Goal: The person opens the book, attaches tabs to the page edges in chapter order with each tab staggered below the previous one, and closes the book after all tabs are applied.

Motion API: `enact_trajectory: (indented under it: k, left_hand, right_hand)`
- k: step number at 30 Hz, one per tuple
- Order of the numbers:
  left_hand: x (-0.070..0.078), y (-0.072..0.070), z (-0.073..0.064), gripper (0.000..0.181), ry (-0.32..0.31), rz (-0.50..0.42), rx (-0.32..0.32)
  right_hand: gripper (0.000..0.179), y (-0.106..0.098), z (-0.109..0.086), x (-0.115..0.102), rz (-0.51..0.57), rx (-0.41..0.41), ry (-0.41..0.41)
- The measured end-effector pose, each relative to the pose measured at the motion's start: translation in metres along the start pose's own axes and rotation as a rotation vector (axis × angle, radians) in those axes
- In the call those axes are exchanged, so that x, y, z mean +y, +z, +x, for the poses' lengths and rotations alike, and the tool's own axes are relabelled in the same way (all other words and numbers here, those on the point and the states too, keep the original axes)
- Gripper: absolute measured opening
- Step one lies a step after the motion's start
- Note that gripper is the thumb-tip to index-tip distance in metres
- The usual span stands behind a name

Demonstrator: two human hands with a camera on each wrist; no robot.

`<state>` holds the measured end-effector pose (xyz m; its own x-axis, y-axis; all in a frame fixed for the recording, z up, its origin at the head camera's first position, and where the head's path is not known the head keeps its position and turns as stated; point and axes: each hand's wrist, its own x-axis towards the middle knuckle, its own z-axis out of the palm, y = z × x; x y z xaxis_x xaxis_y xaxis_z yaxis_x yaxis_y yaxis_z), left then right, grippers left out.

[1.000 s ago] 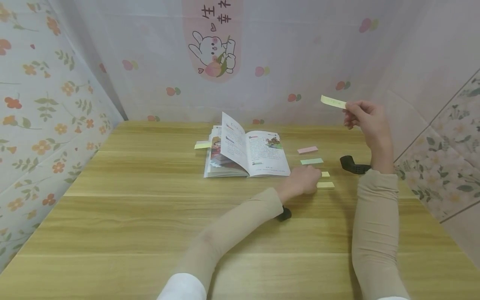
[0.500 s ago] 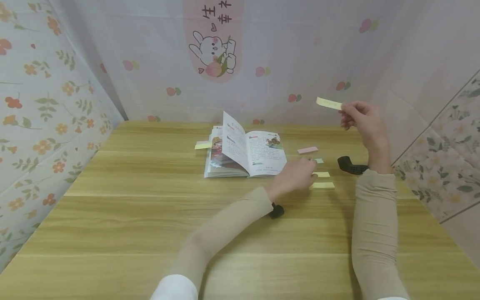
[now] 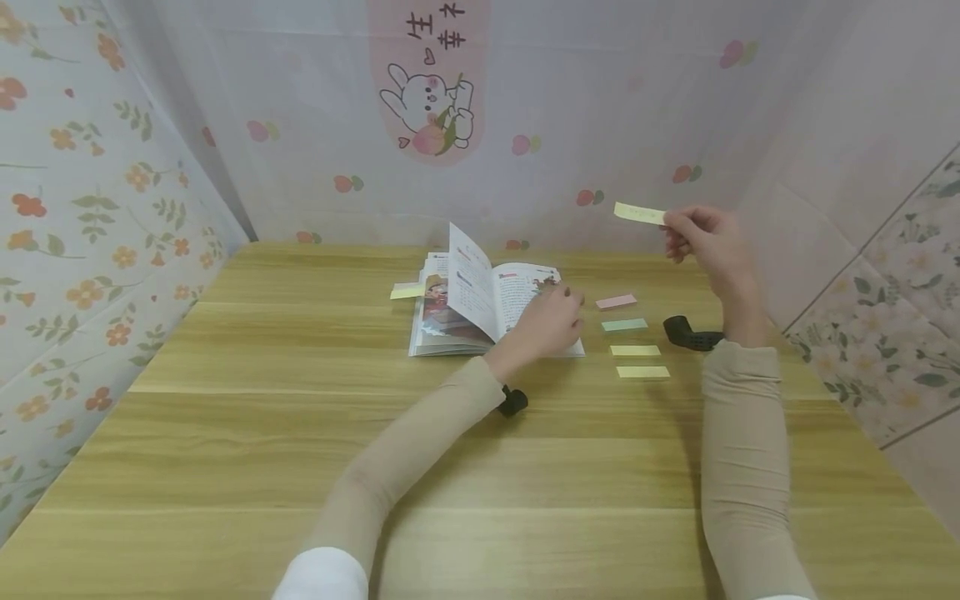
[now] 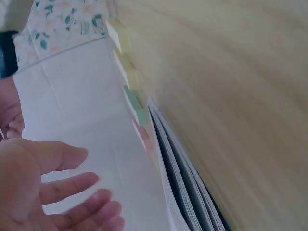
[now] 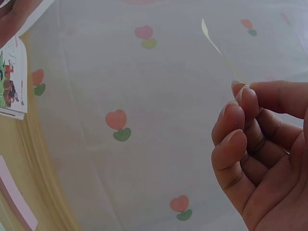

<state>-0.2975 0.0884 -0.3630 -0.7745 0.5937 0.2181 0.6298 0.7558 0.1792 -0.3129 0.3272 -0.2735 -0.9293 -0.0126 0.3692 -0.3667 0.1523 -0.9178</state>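
My right hand (image 3: 708, 246) is raised above the far right of the table, pinching one end of a yellow sticky note strip (image 3: 639, 213) between thumb and fingertips. In the right wrist view the strip (image 5: 211, 41) appears nearly edge-on. Over the right page of an open book (image 3: 513, 292) hovers my left hand (image 3: 543, 318), holding nothing. Its fingers (image 4: 72, 187) are spread and loosely bent in the left wrist view. One leaf of the book stands up near the middle. Yellow and pale tabs (image 3: 407, 290) stick out from the book's left edge.
Right of the book lie several sticky note pads: pink (image 3: 616, 302), green (image 3: 624, 325) and two yellow ones (image 3: 635, 351). The wooden table (image 3: 225, 433) meets a printed curtain (image 3: 300, 125) at the back. Dark wrist cameras (image 3: 513, 402) are worn on both wrists.
My left hand has moved left from the sticky note pads to above the book's right page, uncovering the pads. My right hand has shifted slightly left with the yellow strip.
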Motion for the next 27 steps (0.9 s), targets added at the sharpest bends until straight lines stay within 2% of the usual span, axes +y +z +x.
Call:
enact_trajectory:
  k: [4,9,14,21,27]
  left_hand:
    - [-0.012,-0.003,-0.003,0.037,-0.062,-0.018,-0.027]
    - [-0.026,-0.002,-0.007,0.041,-0.106,-0.024,-0.041]
    - [-0.035,0.000,-0.010,0.047,-0.139,-0.058,-0.046]
    - [-0.048,0.004,-0.014,0.052,-0.159,-0.081,-0.046]
    - [-0.057,0.003,-0.016,0.049,-0.151,-0.117,-0.047]
  right_hand:
    - [0.017,0.005,0.002,0.003,-0.047,-0.016,0.000]
    - [0.017,0.011,0.003,0.007,-0.151,-0.054,0.006]
    - [0.024,0.016,0.002,0.008,-0.210,-0.080,0.023]
    - [0.024,0.019,0.000,0.013,-0.253,-0.121,0.019]
    - [0.025,0.021,-0.001,0.021,-0.293,-0.153,0.028]
